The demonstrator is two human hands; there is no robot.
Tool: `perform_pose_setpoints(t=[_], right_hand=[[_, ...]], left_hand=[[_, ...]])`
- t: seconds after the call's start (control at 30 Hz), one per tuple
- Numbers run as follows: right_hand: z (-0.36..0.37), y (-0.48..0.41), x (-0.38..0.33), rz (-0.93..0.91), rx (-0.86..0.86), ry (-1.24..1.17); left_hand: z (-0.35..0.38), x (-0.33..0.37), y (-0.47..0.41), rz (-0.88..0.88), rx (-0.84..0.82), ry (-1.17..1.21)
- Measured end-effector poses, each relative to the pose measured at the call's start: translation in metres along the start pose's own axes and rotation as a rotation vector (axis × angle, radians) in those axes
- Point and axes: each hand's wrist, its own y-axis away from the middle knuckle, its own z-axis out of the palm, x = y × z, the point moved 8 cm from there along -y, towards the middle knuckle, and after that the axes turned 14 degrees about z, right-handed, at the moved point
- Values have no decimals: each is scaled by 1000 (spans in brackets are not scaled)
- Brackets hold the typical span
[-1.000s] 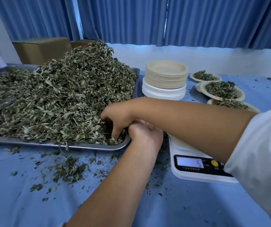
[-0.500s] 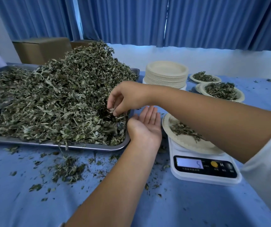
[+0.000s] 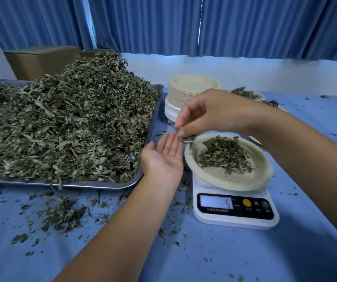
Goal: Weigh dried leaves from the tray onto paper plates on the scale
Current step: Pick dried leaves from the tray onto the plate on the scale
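The right hand (image 3: 214, 112) pinches a tuft (image 3: 186, 138) of leaves between thumb and fingertips, just over the plate's (image 3: 234, 184) 10 o'clock rim. The pile (image 3: 224, 155) on the plate lies toward 4 o'clock from the fingers, so the drop likely needs a short carry that way. The left hand (image 3: 163, 159), palm up with fingers straight and together, lies under the tuft, between tray (image 3: 102, 185) and scale (image 3: 234, 218). There is open room over the plate; the stack (image 3: 192, 88) stands at 12 o'clock.
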Motion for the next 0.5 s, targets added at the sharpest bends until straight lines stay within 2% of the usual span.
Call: perform_pose_setpoints(t=[0.2,0.33,0.5], right_hand=[[-10,36,42,147,34,222],[-16,43,41,114,95,331],[-17,37,22,27,153,349]], left_hand=[[0,2,1,16,-31,-37],[-1,2,0,34,-29,-66],[-1,1,-1,40,-42,-83]])
